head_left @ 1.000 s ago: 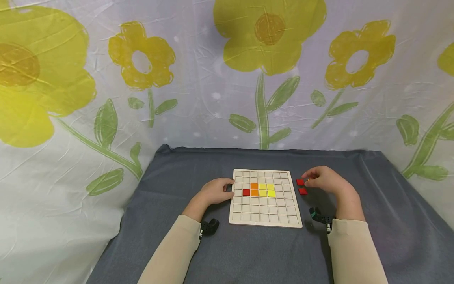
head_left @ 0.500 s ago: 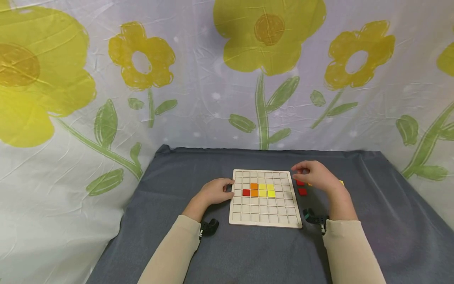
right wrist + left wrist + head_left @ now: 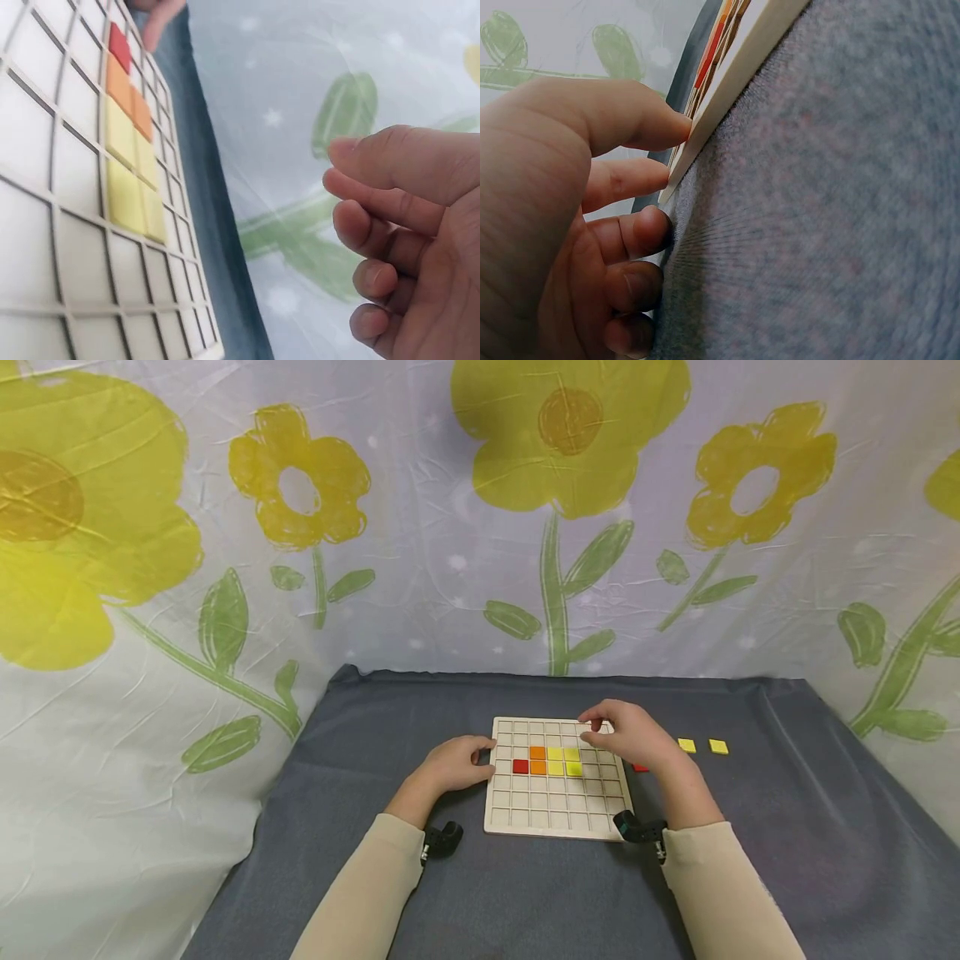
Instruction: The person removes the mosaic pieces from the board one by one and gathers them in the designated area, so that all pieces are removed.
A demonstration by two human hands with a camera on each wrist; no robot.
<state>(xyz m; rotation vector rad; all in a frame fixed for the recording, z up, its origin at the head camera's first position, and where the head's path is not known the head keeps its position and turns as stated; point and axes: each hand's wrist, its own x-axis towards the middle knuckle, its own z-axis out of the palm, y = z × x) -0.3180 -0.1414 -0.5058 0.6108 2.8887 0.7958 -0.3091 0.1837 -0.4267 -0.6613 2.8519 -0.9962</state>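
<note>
My left hand rests at the left edge of a pale wooden grid board, thumb and forefinger touching its rim; in the left wrist view, its other fingers curl loosely beside the board. Over the board's upper right corner hovers my right hand. Its thumb and forefinger are close together in the right wrist view, with nothing visible between them. On the grid sit one red tile, two orange tiles and several yellow tiles, in two adjoining rows.
Right of the board, a red tile shows partly beneath the right hand. Two yellow tiles lie farther right on the dark grey cloth. A flower-printed curtain hangs behind the table.
My right hand has moved left from the loose tiles to above the board's upper right corner, uncovering two yellow tiles. The left hand and the tiles on the board have stayed put.
</note>
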